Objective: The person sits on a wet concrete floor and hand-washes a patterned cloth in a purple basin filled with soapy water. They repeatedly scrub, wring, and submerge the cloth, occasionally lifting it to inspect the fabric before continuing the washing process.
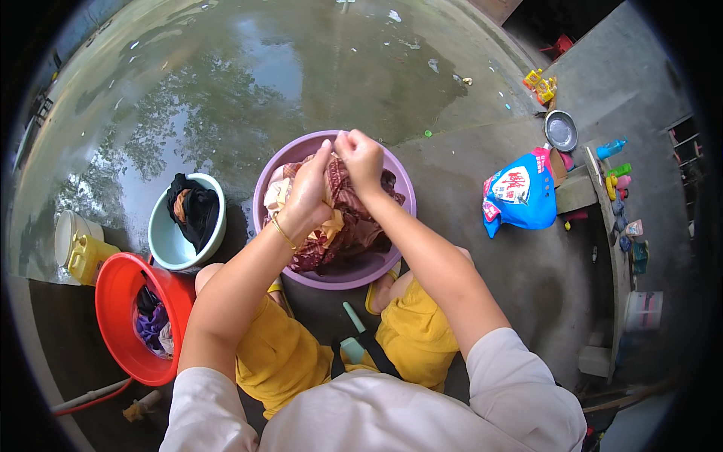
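Note:
A purple plastic basin (339, 281) stands on the floor before me, heaped with dark red patterned cloth (322, 253) and some cream and yellowish fabric (277, 192). Both hands are raised over the heap, close together. My left hand (309, 189), with a gold-coloured bangle at its wrist, is curled around cloth. Beside it my right hand (359, 161) is closed into a fist on the dark red checked cloth, which hangs down below it into the basin. The fingers partly hide the cloth between them.
At left are a pale blue basin (155, 237) with black clothes, a red tub (113, 316) with clothes, a yellow jug (90, 260) and a white bucket (66, 237). A blue detergent bag (522, 198) stands at right, near a ledge (607, 226) with bottles. A green-handled brush (353, 316) lies between my feet.

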Action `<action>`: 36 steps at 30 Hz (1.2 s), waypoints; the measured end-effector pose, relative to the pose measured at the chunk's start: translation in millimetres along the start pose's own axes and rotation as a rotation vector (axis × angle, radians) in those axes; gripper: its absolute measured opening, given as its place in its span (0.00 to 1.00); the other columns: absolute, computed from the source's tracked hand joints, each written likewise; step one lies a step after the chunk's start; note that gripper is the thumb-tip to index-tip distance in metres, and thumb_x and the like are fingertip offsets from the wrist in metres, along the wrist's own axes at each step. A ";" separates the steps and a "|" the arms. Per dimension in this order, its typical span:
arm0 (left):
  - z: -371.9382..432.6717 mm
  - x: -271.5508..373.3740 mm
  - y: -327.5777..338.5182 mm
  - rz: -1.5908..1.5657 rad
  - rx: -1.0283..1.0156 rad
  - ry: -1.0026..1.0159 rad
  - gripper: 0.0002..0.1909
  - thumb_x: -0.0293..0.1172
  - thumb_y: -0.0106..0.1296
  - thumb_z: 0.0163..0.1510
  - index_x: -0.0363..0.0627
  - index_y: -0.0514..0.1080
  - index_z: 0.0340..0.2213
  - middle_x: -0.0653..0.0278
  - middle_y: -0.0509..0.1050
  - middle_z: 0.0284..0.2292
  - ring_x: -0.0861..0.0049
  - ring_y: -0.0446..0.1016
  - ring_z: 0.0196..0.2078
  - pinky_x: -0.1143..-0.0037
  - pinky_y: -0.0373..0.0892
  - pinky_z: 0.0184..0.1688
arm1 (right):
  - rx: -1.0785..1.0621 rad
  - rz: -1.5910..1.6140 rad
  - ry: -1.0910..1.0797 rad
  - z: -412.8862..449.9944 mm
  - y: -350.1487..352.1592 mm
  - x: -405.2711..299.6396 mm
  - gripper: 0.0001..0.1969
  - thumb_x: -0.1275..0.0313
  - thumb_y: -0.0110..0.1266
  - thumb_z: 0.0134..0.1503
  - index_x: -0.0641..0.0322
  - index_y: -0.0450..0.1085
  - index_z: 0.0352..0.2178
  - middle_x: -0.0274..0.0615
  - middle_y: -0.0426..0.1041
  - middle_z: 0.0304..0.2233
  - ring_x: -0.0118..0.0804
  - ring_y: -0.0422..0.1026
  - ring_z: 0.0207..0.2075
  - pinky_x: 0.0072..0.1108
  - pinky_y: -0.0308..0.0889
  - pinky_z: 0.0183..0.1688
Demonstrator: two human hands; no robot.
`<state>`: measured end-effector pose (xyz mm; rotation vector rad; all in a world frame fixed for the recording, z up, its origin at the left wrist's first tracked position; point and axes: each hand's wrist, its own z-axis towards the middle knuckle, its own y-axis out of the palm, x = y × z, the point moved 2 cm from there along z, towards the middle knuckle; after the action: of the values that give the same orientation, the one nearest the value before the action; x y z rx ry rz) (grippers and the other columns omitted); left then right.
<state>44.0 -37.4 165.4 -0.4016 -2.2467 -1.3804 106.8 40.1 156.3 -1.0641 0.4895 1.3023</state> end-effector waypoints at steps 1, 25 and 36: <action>2.7 7.5 -8.6 -0.011 0.009 0.056 0.14 0.42 0.41 0.55 0.46 0.67 0.24 0.69 0.69 0.20 0.82 0.66 0.20 0.79 0.65 0.24 | 0.010 0.060 0.063 -15.4 4.2 -23.0 0.15 0.68 0.50 0.49 0.64 0.61 0.12 0.49 0.63 0.10 0.45 0.63 0.11 0.29 0.56 0.15; 49.7 -24.7 -70.1 0.309 -0.207 0.223 0.09 0.37 0.40 0.53 0.47 0.66 0.29 0.66 0.68 0.26 0.77 0.68 0.28 0.76 0.65 0.31 | -0.010 0.041 -0.071 -37.9 20.4 -27.1 0.13 0.68 0.51 0.46 0.60 0.59 0.14 0.45 0.64 0.11 0.45 0.66 0.14 0.28 0.59 0.18; 56.4 -22.7 -78.3 0.014 -0.328 0.173 0.16 0.42 0.33 0.57 0.48 0.64 0.22 0.66 0.68 0.21 0.79 0.67 0.23 0.77 0.65 0.29 | -0.042 0.139 -0.017 -38.3 22.2 -37.0 0.12 0.72 0.51 0.46 0.64 0.58 0.13 0.41 0.61 0.10 0.35 0.60 0.13 0.24 0.56 0.17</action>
<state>12.6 -22.4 72.5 -0.3873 -1.8803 -1.7120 86.5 -13.8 160.3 -1.0684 0.5329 1.4482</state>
